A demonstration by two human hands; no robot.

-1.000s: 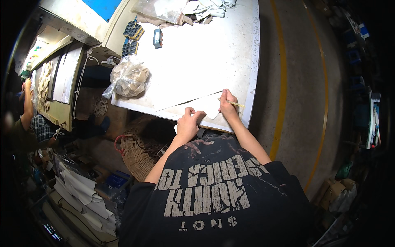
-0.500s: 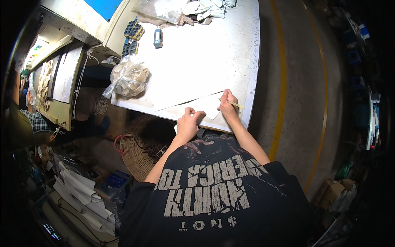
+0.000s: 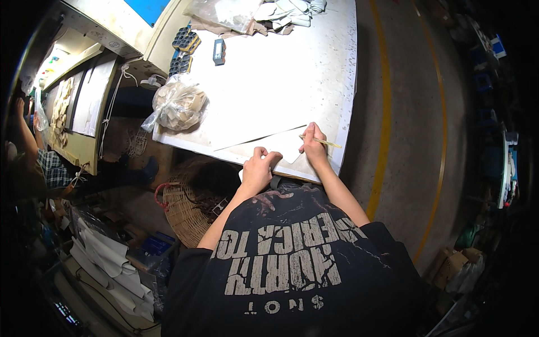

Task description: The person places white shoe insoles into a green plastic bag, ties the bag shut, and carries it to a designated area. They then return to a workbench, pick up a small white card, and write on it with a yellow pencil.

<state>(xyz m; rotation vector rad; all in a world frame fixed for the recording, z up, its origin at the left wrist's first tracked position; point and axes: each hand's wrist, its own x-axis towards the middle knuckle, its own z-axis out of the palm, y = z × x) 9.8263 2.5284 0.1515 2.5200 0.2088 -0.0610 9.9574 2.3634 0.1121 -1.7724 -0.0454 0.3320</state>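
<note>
On the white tabletop, near its front edge, lies a white sheet (image 3: 283,147) with one long dark edge. My left hand (image 3: 258,171) is over the sheet's near part, fingers bent and closed on it; what lies under the palm is hidden. To its right, my right hand (image 3: 315,147) grips a thin yellowish stick (image 3: 332,145) like a pen, its back end pointing right. The fingers cover the stick's working end, so its exact kind cannot be made out. That hand is at the sheet's right end.
A tied clear bag (image 3: 181,105) of beige pieces stands at the table's left corner. Beyond it are black-and-yellow trays (image 3: 185,42) and a small dark device (image 3: 219,51). White cloth pieces (image 3: 286,14) lie at the back. A wicker basket (image 3: 188,216) stands below; a co-worker's arm (image 3: 27,128) shows far left.
My right hand has shifted slightly, and the stick lies flatter with its back end farther right. My left hand stays in place. At far left, the co-worker's arm has risen.
</note>
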